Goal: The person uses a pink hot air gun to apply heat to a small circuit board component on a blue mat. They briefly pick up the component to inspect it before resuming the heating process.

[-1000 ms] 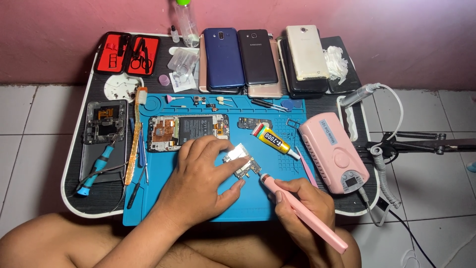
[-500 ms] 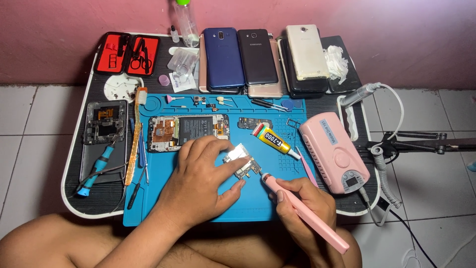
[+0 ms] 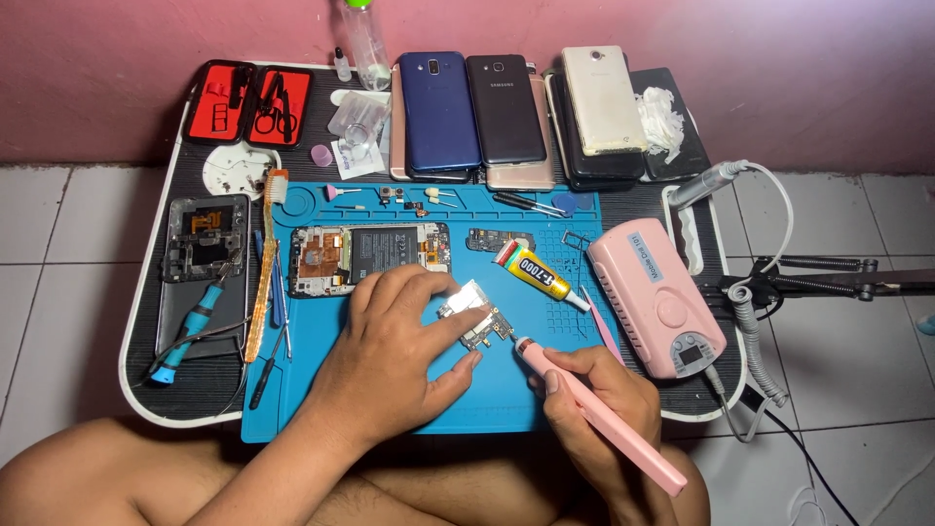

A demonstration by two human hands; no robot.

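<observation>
One black lap table (image 3: 146,390) across bare knees, bearing a blue work mat (image 3: 321,380) over most of its middle. Five or so phones (image 3: 438,112) stacked along the far edge, backs up (blue, black, gold among them). At the right, a pink control box (image 3: 654,297), its coiled cord trailing off the table. On the mat's upper left, an opened phone body (image 3: 368,255) with battery showing. Left hand (image 3: 390,365) spread flat on the mat, fingers pinning a small circuit board (image 3: 475,317) near the mat's centre. Right hand (image 3: 594,409) wrapped around a pink pen-shaped tool (image 3: 584,399), tip touching the board's right edge. Just beyond, a yellow-and-black glue tube (image 3: 534,271), lying slantwise. Smallest: screws and bits along the mat's top tray.
</observation>
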